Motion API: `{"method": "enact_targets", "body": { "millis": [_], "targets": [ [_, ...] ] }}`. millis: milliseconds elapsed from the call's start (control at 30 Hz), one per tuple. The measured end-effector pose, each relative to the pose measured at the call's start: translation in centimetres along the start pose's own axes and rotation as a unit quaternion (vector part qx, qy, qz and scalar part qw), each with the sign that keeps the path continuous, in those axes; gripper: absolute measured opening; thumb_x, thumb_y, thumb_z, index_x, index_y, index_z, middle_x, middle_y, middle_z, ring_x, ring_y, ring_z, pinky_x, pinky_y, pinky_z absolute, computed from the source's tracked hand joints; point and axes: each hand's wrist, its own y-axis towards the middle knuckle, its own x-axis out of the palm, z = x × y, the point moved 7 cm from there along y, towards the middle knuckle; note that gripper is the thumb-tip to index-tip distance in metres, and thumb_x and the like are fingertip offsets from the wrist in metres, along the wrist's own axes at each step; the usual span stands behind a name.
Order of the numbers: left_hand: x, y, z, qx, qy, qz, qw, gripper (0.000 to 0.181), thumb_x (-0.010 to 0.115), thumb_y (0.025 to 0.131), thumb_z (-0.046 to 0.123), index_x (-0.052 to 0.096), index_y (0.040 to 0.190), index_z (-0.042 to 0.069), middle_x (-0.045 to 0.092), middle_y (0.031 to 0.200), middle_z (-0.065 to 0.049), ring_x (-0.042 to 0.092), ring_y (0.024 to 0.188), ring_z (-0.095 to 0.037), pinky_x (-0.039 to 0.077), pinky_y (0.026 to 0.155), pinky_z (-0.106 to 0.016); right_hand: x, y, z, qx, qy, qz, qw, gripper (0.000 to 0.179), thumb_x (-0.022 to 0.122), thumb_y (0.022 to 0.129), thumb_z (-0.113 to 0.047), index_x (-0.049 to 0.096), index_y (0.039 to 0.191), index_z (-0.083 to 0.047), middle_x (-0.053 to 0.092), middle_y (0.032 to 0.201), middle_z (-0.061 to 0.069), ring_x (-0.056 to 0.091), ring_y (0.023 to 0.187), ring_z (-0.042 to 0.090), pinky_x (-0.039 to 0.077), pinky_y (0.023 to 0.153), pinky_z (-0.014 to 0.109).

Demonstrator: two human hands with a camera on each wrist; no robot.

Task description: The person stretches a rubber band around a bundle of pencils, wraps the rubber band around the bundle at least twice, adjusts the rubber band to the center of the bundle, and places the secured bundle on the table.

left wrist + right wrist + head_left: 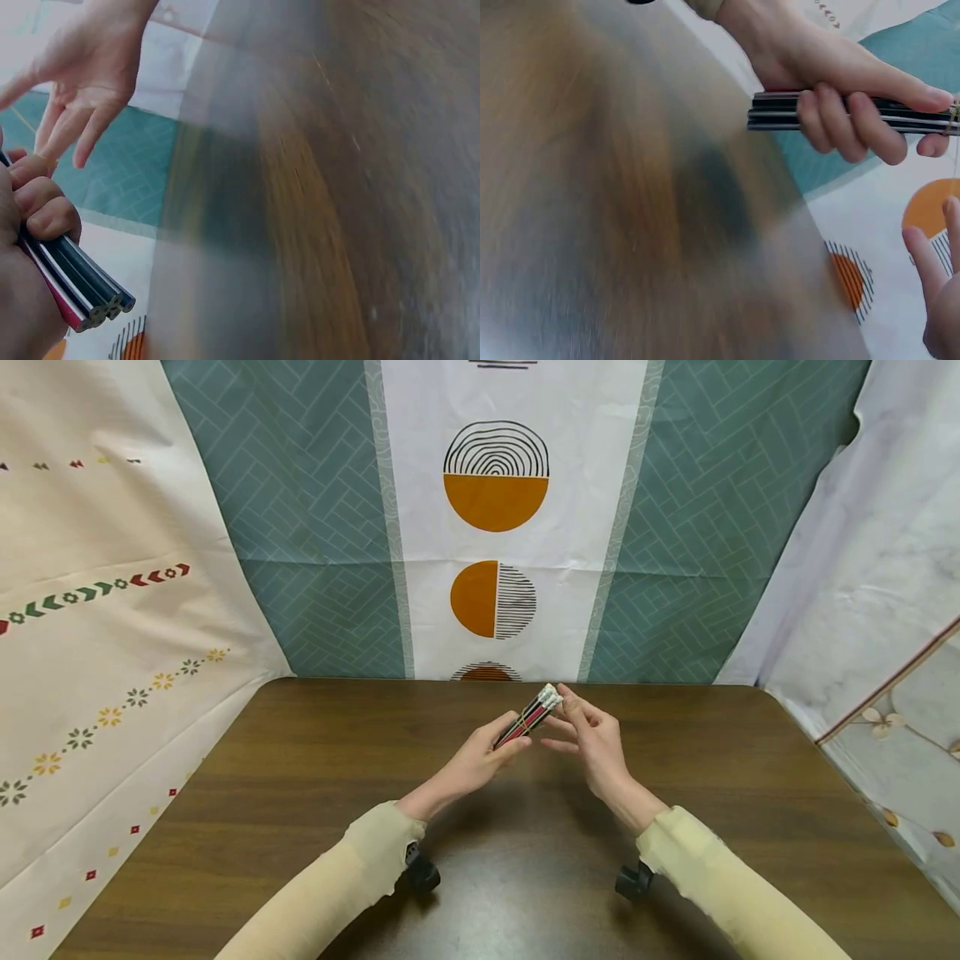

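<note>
A bundle of black-and-silver striped pencils (534,713), with red among them, is held above the table in my left hand (483,750). The fingers wrap round the lower part and the thumb lies along it. Whitish ends point up and to the right; flat, unsharpened ends (105,311) stick out below the fist in the left wrist view. A thin tan rubber band (954,118) circles the bundle beyond the thumb. From it a stretched strand runs to the fingertips of my right hand (596,745), which holds it beside the white ends, other fingers spread.
A brown wooden table (337,735) lies beneath both hands. Behind it hangs a teal and white patterned cloth (322,527), with pale cloths at both sides. Black wrist cameras (424,873) hang under the sleeves.
</note>
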Motion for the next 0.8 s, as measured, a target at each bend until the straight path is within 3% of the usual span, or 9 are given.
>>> {"method": "enact_targets", "body": {
  "millis": [100, 200, 400, 600, 800],
  "targets": [
    [0.1, 0.3, 0.0, -0.019, -0.029, -0.008, 0.9994, 0.019, 0.048, 0.105, 0.025, 0.05, 0.113, 0.008, 0.041, 0.066, -0.001, 0.035, 0.05, -0.012, 0.032, 0.045, -0.024, -0.3, -0.3, -0.5, -0.037, -0.036, -0.016, 0.9985, 0.057, 0.062, 0.099, -0.024, 0.041, 0.151, -0.011, 0.048, 0.15, 0.013, 0.07, 0.106, 0.008, 0.06, 0.078, 0.035],
    [0.0, 0.6, -0.1, -0.029, -0.02, -0.015, 0.9992, 0.018, 0.048, 0.105, 0.027, 0.051, 0.11, 0.011, 0.041, 0.064, -0.001, 0.035, 0.048, -0.013, 0.032, 0.045, -0.024, -0.5, -0.5, -1.1, -0.092, -0.107, -0.035, 0.9893, 0.065, 0.071, 0.092, -0.014, 0.041, 0.15, -0.015, 0.052, 0.144, 0.015, 0.067, 0.113, 0.011, 0.059, 0.08, 0.031],
    [-0.3, 1.0, -0.6, -0.026, 0.082, -0.047, 0.9952, 0.018, 0.054, 0.102, 0.035, 0.054, 0.106, 0.017, 0.043, 0.069, 0.001, 0.038, 0.055, -0.01, 0.035, 0.053, -0.024, -0.6, -0.8, -1.7, -0.165, -0.202, -0.08, 0.962, 0.073, 0.079, 0.084, -0.009, 0.044, 0.146, -0.022, 0.054, 0.143, 0.013, 0.063, 0.112, -0.002, 0.058, 0.078, 0.023],
    [-0.5, 1.0, -0.2, 0.005, 0.218, -0.088, 0.9719, 0.018, 0.058, 0.099, 0.037, 0.057, 0.106, 0.02, 0.05, 0.076, 0.005, 0.044, 0.063, -0.006, 0.037, 0.06, -0.021, 0.1, -1.5, -2.2, -0.211, -0.277, -0.108, 0.9311, 0.072, 0.081, 0.079, -0.004, 0.05, 0.142, -0.017, 0.064, 0.13, 0.016, 0.07, 0.096, 0.006, 0.059, 0.076, 0.028],
    [-0.5, 1.0, 0.4, 0.025, 0.282, -0.118, 0.9519, 0.02, 0.056, 0.1, 0.04, 0.056, 0.103, 0.02, 0.05, 0.075, 0.007, 0.044, 0.06, -0.004, 0.036, 0.057, -0.02, 1.0, -2.7, -3.5, -0.208, -0.29, -0.113, 0.9274, 0.058, 0.081, 0.079, -0.005, 0.06, 0.133, -0.01, 0.071, 0.115, 0.018, 0.07, 0.084, 0.004, 0.059, 0.076, 0.032]
  ]
}}
